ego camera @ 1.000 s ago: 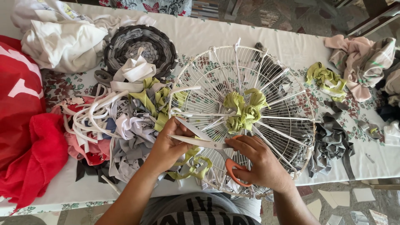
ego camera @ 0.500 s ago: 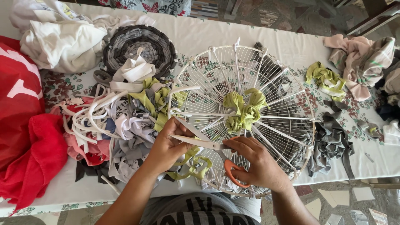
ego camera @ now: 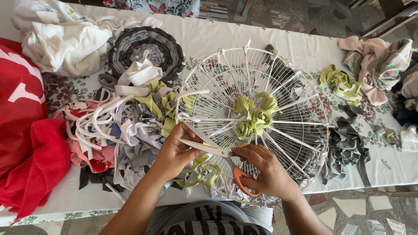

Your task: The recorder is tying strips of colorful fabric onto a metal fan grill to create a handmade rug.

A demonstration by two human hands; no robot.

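A long table [ego camera: 244, 37] w/ white flowered cloth is seen from above, covered w/ fabric. At far left a big red cloth [ego camera: 26, 143] is piled, and a white cloth bundle [ego camera: 65, 41] lies behind it. In the middle a round white wire frame [ego camera: 278, 78] is laid flat, w/ white strips stretched like spokes and a green fabric knot [ego camera: 254, 115] woven at its centre. Left of the frame a heap of strips [ego camera: 126, 126] (white, grey, green) is spread, and a round grey braided mat [ego camera: 146, 48] lies behind it. At right, pink-white cloth [ego camera: 374, 65], green scraps [ego camera: 339, 82] and grey scraps [ego camera: 346, 150] are placed apart.

Orange-handled scissors [ego camera: 220, 152] are held over the frame's near edge: the right hand [ego camera: 265, 169] is closed through the handle, blades parted. The left hand [ego camera: 174, 152] is pinched on the fabric strip [ego camera: 200, 172] between the blades.
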